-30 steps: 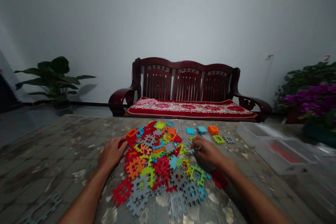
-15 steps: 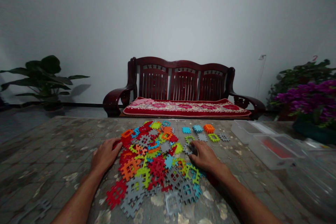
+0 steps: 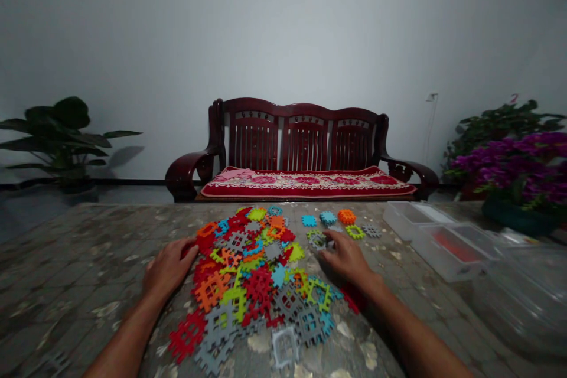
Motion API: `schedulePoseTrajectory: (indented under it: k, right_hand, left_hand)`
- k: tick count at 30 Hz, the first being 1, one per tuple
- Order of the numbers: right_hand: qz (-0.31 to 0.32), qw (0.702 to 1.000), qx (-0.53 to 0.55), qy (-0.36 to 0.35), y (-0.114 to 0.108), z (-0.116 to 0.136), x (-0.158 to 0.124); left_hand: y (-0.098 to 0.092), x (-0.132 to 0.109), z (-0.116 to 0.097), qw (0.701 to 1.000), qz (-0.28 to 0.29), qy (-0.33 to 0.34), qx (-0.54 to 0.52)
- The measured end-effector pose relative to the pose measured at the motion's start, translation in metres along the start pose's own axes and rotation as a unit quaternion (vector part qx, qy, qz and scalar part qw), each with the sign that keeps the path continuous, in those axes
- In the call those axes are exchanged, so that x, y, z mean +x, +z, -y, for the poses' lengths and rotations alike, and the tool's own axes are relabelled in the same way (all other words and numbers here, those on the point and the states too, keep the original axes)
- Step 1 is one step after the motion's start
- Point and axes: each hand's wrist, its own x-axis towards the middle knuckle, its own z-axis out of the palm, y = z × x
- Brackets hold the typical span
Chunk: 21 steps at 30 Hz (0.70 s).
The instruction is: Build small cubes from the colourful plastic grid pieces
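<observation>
A heap of toothed interlocking plastic tiles [image 3: 259,283] in red, orange, green, blue and grey covers the middle of the table. At its left edge rests my left hand [image 3: 170,266], thumb and fingers apart, the fingertips by the red tiles and holding nothing. To the right of the heap, my right hand [image 3: 348,257] pinches a grey interlocking tile [image 3: 316,241] between thumb and fingers. That grey tile lies over a green frame tile [image 3: 311,232], which it partly covers. Behind my right fingers, another grey tile is mostly hidden.
Sorted tiles sit beyond my right hand: a blue tile [image 3: 309,221], a blue stack [image 3: 328,218], an orange stack [image 3: 346,217], a green frame [image 3: 355,232] and a grey tile [image 3: 371,230]. Clear plastic boxes [image 3: 447,271] and purple flowers [image 3: 527,159] stand at the right.
My right hand has pushed the grey tile away from me onto the green frame tile. The left hand stays by the heap. The whole view has shifted slightly.
</observation>
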Motion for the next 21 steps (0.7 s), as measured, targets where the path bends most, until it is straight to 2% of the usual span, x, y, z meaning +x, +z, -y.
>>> schedulePoseTrajectory:
  k: [3,7,11,21]
  right_hand:
    - [-0.057,0.996,-0.014,0.064,-0.008,-0.017,0.011]
    - [-0.076,0.987,-0.056,0.131,-0.013,-0.035,0.019]
    - [-0.074,0.981,-0.097,0.149,-0.012,-0.040,0.022]
    - [-0.074,0.974,-0.135,0.165,-0.004,-0.034,0.028]
  left_hand:
    - [-0.002,0.000,-0.002,1.000,0.020,-0.015,-0.002]
    - [-0.005,-0.001,-0.005,1.000,0.014,-0.021,0.002]
    - [-0.004,-0.001,-0.003,1.000,0.013,-0.013,-0.008]
    - [-0.002,0.000,-0.001,1.000,0.011,-0.011,-0.017]
